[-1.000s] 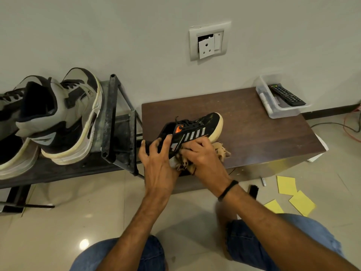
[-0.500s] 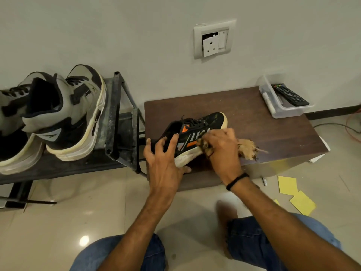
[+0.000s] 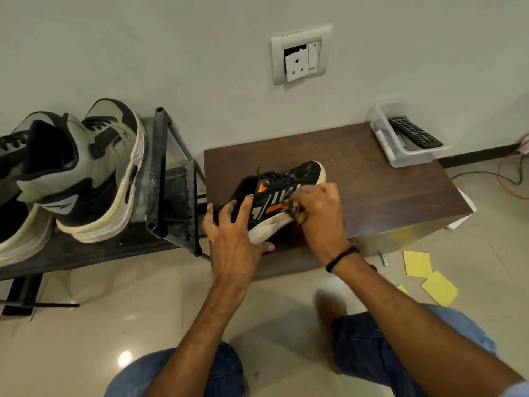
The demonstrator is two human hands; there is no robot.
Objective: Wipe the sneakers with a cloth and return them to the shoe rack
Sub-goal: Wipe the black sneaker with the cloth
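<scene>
The sneaker (image 3: 286,181) is held tilted on the brown table (image 3: 386,190), heel gripped by the left hand (image 3: 234,233); a cloth (image 3: 294,209) is bunched in the right hand (image 3: 320,213) and pressed to its side. The rack (image 3: 160,173) is seen alongside, on glossy tiles (image 3: 143,310).

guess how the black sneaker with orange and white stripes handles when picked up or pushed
Probably light: the left hand props the black striped sneaker by its heel. It sits tilted, so it would likely tip flat if released. Its pale rubber sole probably grips the brown wooden table rather than sliding.
</scene>
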